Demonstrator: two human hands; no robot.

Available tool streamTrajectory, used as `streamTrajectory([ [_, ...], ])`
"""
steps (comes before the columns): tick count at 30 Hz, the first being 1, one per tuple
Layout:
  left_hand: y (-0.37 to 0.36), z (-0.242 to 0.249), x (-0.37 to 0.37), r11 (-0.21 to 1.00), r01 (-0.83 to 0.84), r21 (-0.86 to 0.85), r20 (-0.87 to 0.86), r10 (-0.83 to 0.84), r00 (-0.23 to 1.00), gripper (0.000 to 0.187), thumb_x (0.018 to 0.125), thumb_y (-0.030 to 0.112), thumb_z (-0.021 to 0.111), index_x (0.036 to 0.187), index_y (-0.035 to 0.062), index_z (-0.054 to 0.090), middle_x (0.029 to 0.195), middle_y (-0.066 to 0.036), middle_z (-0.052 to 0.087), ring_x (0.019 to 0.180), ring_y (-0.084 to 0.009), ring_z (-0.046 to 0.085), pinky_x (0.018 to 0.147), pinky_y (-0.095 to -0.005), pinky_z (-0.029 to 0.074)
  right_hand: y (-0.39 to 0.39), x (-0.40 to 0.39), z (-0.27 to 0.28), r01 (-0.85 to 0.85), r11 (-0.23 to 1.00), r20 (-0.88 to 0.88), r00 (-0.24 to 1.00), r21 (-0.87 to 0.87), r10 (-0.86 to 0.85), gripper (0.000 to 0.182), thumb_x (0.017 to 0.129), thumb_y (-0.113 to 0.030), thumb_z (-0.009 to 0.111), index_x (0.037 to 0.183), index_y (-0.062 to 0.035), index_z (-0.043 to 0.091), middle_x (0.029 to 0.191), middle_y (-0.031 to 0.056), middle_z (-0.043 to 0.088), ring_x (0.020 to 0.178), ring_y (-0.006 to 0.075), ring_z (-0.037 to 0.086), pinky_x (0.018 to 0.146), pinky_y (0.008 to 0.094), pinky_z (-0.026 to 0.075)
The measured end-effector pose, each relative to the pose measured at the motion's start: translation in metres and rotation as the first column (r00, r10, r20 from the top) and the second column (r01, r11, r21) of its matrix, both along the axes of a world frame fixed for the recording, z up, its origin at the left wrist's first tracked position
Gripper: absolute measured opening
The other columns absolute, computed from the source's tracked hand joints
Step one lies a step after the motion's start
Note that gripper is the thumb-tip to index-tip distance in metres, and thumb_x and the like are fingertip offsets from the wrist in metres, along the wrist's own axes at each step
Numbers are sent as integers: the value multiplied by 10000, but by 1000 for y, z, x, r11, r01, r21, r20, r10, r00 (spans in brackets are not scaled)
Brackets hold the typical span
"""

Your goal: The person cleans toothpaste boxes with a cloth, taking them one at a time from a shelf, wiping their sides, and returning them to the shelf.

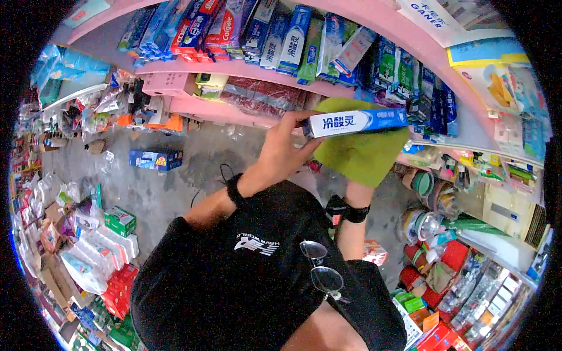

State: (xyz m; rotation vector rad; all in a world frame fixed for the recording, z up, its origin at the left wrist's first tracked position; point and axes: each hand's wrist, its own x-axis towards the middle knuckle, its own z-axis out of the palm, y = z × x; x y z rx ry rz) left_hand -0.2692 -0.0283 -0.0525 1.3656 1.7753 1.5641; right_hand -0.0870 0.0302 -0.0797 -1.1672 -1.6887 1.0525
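Observation:
My left hand (282,149) is closed on the left end of a blue and white toothpaste box (357,121), thumb below and fingers above. The box is held level in front of the shelf, with Chinese lettering on the side that shows. An olive-green cloth (357,157) covers my right hand (360,192) and lies against the back and underside of the box. Only the base of that hand and the wrist show; its fingers are hidden beneath the cloth, which it holds up.
A pink shelf (234,69) carries rows of toothpaste boxes (293,41). Below it lie plastic-wrapped dark red packs (263,95). A blue box (156,159) stands on the grey floor (199,146). Wrapped paper packs (96,254) are at left, buckets and tubs (424,225) at right.

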Motion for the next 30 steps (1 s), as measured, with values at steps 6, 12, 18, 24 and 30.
streamTrajectory([
  [6, 4, 9, -5, 952, 218, 214, -418, -112, 902, 448, 617, 36, 680, 1026, 40, 497, 1119, -127, 553, 1010, -310, 540, 831, -397, 443, -12, -20, 8, -119, 960, 320, 947, 255, 32, 520, 824, -176, 560, 1275, -10, 360, 1258, 138, 427, 1152, 249, 411, 956, 338, 339],
  [12, -6, 5, -11, 907, 330, 262, -548, -141, 825, 361, 610, 70, 640, 951, 32, 530, 1072, -81, 564, 995, -260, 543, 828, -365, 444, 3, -11, 13, -49, 980, 184, 983, 192, 13, 528, 831, -183, 552, 1285, -11, 345, 1272, 139, 415, 1164, 248, 398, 966, 338, 327],
  [18, -6, 8, -1, 923, 233, 307, -532, -37, 846, 309, 631, 51, 610, 929, 32, 531, 1055, -82, 572, 989, -256, 549, 816, -366, 454, -16, -23, 14, -210, 938, 437, 897, 277, 72, 536, 838, -191, 544, 1295, -11, 329, 1285, 139, 403, 1177, 248, 384, 975, 338, 315],
  [24, -7, 10, -11, 984, 129, 121, -539, -43, 841, 341, 628, 61, 624, 949, 31, 514, 1044, -96, 575, 953, -271, 557, 787, -359, 464, -23, -31, 8, -263, 954, 367, 910, 148, 194, 544, 846, -199, 537, 1306, -11, 314, 1298, 140, 390, 1189, 248, 370, 985, 338, 302],
  [30, -53, 28, -27, 976, 203, -79, -103, -211, 972, 364, 674, 15, 656, 996, -2, 488, 980, -134, 590, 907, -289, 592, 767, -358, 491, 62, 26, 1, -5, 848, 399, 884, 529, -244, 557, 848, -239, 527, 1306, -5, 313, 1310, 166, 376, 1201, 281, 361, 1000, 347, 280],
])
